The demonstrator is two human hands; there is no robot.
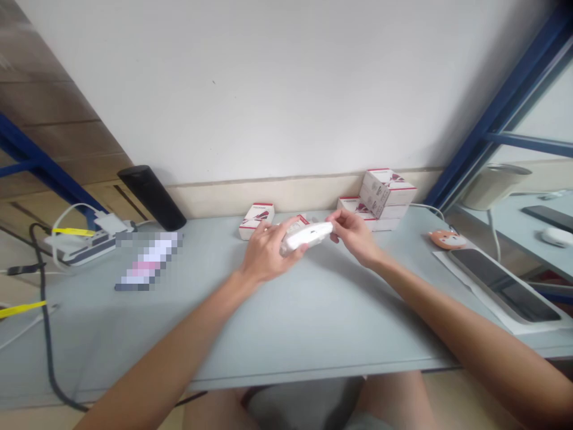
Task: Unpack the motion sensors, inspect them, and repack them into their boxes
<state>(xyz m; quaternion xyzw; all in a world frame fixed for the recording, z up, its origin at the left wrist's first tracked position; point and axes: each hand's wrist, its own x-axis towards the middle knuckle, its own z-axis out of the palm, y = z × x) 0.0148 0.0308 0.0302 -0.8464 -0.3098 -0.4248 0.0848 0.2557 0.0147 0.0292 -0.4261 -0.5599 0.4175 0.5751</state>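
The person's knees and two bare forearms lay nearest the lens, the forearms reaching forward over the near edge of the pale grey desk [286, 322]. The left hand [264, 252] was closed around the lower left end of a white device [308, 236], fingers wrapped over its top, thumb side hidden. The right hand [353, 236] pinched the device's upper right end between narrowed fingertips. The white device was oblong with rounded ends, glossy and plain white; it was blurred, and no markings could be read. It was held just above the desk's middle, tilted up toward the right, clear of the surface. Just behind it a small red-and-white box [256, 220] lay flat on the desk, and part of a second box showed behind the left hand's fingers. A stack of red-and-white boxes [384, 197] stood against the wall to the right, the top one skewed. To the left stood a black cylinder [152, 197] leaning in the view, a white power strip [85, 242] with cables, and a pixelated item [147, 260] that could not be identified. To the right lay an orange animal-shaped object [445, 239] and, beside it, a dark-screened slab [501, 283] resting on a white sheet. A blue metal frame [501, 101] bounded the desk on that side.
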